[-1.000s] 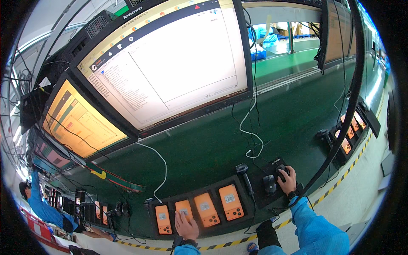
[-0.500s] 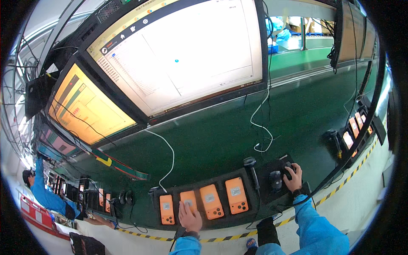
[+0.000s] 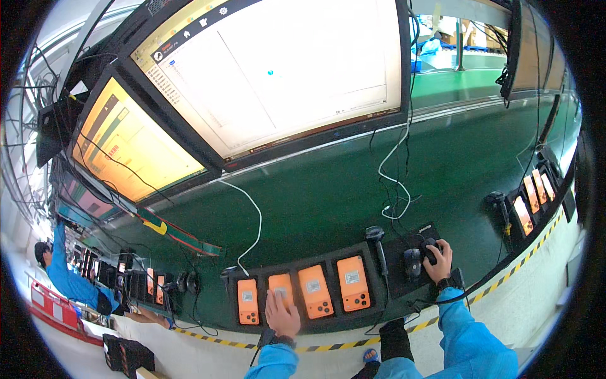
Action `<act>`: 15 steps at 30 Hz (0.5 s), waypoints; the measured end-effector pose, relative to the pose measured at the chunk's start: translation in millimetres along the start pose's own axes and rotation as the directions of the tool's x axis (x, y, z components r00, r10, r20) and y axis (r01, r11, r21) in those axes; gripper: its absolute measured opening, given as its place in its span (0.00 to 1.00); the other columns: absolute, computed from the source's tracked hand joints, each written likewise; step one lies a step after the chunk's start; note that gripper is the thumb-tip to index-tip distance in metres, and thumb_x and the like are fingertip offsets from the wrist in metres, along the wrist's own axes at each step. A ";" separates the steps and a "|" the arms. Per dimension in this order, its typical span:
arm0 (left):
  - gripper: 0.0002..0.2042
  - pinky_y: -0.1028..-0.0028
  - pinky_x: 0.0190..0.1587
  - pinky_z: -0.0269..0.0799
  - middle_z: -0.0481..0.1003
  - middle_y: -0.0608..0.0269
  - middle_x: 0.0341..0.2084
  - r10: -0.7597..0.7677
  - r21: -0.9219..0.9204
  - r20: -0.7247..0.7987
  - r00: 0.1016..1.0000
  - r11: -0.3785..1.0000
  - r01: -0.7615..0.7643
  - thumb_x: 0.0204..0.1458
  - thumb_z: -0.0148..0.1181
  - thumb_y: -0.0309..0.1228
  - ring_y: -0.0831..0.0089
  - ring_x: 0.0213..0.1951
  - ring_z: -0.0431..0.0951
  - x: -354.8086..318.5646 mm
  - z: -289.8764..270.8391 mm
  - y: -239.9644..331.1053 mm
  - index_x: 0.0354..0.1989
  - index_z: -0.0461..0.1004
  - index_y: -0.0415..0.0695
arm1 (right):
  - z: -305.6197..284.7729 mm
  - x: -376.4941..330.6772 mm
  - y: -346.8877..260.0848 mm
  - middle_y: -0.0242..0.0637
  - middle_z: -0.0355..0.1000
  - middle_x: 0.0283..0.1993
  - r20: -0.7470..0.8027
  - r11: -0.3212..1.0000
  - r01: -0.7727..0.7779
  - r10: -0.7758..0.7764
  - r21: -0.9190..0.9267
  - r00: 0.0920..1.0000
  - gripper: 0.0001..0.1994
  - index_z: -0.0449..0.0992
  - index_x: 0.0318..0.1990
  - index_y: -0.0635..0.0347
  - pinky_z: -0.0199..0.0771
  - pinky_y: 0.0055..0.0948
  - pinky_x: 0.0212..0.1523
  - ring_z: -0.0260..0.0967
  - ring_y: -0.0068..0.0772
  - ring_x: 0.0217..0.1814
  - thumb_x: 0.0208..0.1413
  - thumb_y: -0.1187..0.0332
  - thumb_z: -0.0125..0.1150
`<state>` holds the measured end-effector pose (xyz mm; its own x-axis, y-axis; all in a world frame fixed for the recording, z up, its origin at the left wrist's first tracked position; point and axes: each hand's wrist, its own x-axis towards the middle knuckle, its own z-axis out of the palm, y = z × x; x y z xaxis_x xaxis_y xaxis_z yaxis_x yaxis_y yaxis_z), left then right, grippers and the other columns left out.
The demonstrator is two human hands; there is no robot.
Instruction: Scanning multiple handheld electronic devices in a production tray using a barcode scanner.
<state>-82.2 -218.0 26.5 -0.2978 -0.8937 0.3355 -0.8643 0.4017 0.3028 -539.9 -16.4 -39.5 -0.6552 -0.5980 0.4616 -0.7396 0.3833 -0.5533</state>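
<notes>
Several orange smartphones lie back side up in a black tray (image 3: pixel 257 279) at the front edge of the green bench. My left hand (image 3: pixel 282 315) rests with fingers stretched out over the lower part of the second smartphone (image 3: pixel 279 282), hiding its camera end. To its left is another smartphone (image 3: pixel 247 300); to its right are a third smartphone (image 3: pixel 314 289) and a fourth smartphone (image 3: pixel 353 281). At the right, my right hand (image 3: pixel 439 262) is wrapped over a black computer mouse (image 3: pixel 432 247) on a dark mat. A second black mouse (image 3: pixel 412 262) sits just left of it.
A large monitor (image 3: pixel 271 76) and a smaller yellow-lit screen (image 3: pixel 132 148) stand behind the bench. A handheld scanner (image 3: pixel 377 243) stands right of the tray. White cables (image 3: pixel 257 218) trail over the green surface. More phones (image 3: pixel 533 194) lie far right. A person in blue (image 3: pixel 72 287) works far left.
The whole view has shifted slightly, with the monitor and tray sitting a little higher. My left hand stays over the second smartphone and my right hand stays on the mouse.
</notes>
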 end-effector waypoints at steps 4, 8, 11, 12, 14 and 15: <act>0.29 0.52 0.67 0.58 0.61 0.41 0.68 -0.004 0.007 0.008 1.000 1.000 0.004 0.55 0.56 0.37 0.44 0.67 0.63 1.0 -0.9 1.2 0.65 0.66 0.39 | -1.6 0.0 -0.2 0.48 0.64 0.60 0.031 1.000 -0.019 0.018 0.016 0.999 0.22 0.79 0.48 0.53 0.65 0.49 0.62 0.63 0.55 0.61 0.39 0.71 0.68; 0.29 0.53 0.67 0.58 0.61 0.41 0.68 -0.016 0.005 0.023 1.000 1.000 0.016 0.56 0.57 0.38 0.44 0.66 0.63 2.0 -2.7 2.4 0.65 0.66 0.38 | -1.0 0.3 -1.2 0.47 0.64 0.59 0.011 0.999 -0.021 0.021 0.026 1.000 0.23 0.79 0.48 0.51 0.65 0.49 0.61 0.63 0.55 0.60 0.38 0.70 0.68; 0.27 0.53 0.68 0.57 0.59 0.44 0.70 -0.014 -0.001 0.041 0.999 1.000 0.014 0.60 0.53 0.38 0.46 0.68 0.61 1.9 -4.3 3.0 0.68 0.63 0.41 | -0.4 0.7 -1.2 0.47 0.64 0.59 0.012 0.999 -0.023 0.023 0.025 1.000 0.23 0.79 0.48 0.50 0.65 0.48 0.61 0.62 0.55 0.60 0.38 0.69 0.68; 0.27 0.53 0.68 0.57 0.59 0.44 0.70 -0.014 -0.003 0.042 0.999 1.000 0.014 0.60 0.53 0.38 0.46 0.68 0.60 2.0 -4.5 3.1 0.68 0.63 0.41 | -0.4 0.7 -1.2 0.47 0.64 0.59 0.015 0.999 -0.022 0.022 0.024 1.000 0.23 0.79 0.48 0.50 0.65 0.48 0.61 0.62 0.55 0.60 0.38 0.69 0.68; 0.27 0.53 0.68 0.57 0.59 0.44 0.70 -0.015 -0.004 0.040 0.999 1.000 0.015 0.60 0.53 0.38 0.46 0.68 0.60 2.7 -4.8 3.2 0.67 0.63 0.41 | -0.6 0.9 -1.1 0.47 0.64 0.59 0.013 1.000 -0.010 0.010 0.015 1.000 0.23 0.79 0.48 0.50 0.64 0.49 0.62 0.62 0.55 0.60 0.39 0.69 0.68; 0.27 0.53 0.68 0.57 0.59 0.44 0.70 -0.024 -0.005 0.050 0.998 1.000 0.025 0.60 0.52 0.38 0.46 0.68 0.60 3.2 -4.8 3.3 0.67 0.63 0.41 | -0.7 1.0 -1.1 0.47 0.64 0.59 0.012 1.000 -0.004 0.004 0.011 1.000 0.23 0.79 0.48 0.50 0.64 0.49 0.62 0.62 0.55 0.60 0.39 0.69 0.68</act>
<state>-84.0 -218.6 32.9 -0.2966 -0.9121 0.2831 -0.8693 0.3806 0.3154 -539.8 -16.9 -37.9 -0.6565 -0.6045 0.4512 -0.7349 0.3779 -0.5631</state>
